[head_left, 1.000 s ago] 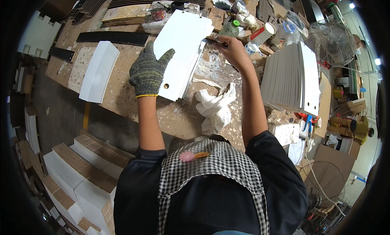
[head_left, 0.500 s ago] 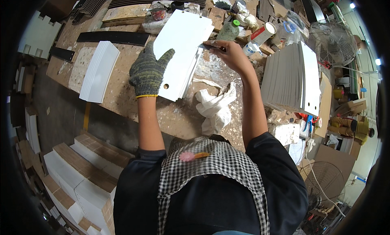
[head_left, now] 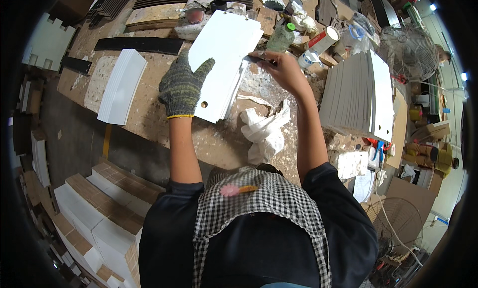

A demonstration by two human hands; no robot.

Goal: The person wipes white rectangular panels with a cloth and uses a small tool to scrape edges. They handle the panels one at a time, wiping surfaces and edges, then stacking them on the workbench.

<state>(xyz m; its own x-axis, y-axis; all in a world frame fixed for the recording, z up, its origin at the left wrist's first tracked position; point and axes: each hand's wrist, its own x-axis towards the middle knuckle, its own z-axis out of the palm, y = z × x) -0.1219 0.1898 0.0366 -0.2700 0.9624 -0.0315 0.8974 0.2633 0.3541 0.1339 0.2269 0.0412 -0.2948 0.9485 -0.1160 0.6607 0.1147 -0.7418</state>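
A white panel (head_left: 222,54) with small holes near its ends lies on top of several similar panels on the worktable. My left hand (head_left: 182,87), in a dark grey-green knitted glove, grips its left edge, thumb lying over the white face. At the panel's right edge, my bare right hand (head_left: 285,71) is closed around a small dark flat tool (head_left: 255,58). The tool's tip meets the edge; its exact kind is hidden by the fingers. Just below that hand, a crumpled white cloth (head_left: 265,131) rests on the paint-spotted table (head_left: 209,146).
White panels stand stacked at left (head_left: 122,86) and in a larger stack at right (head_left: 351,96). Behind are a dark strip (head_left: 139,46), a green-capped bottle (head_left: 281,37) and a red-and-white can (head_left: 323,40). A fan (head_left: 409,54) stands far right; white boxes (head_left: 94,216) fill the lower left.
My right hand and the dark tool have shifted very slightly along the panel's right edge. The left hand keeps its place on the panel.
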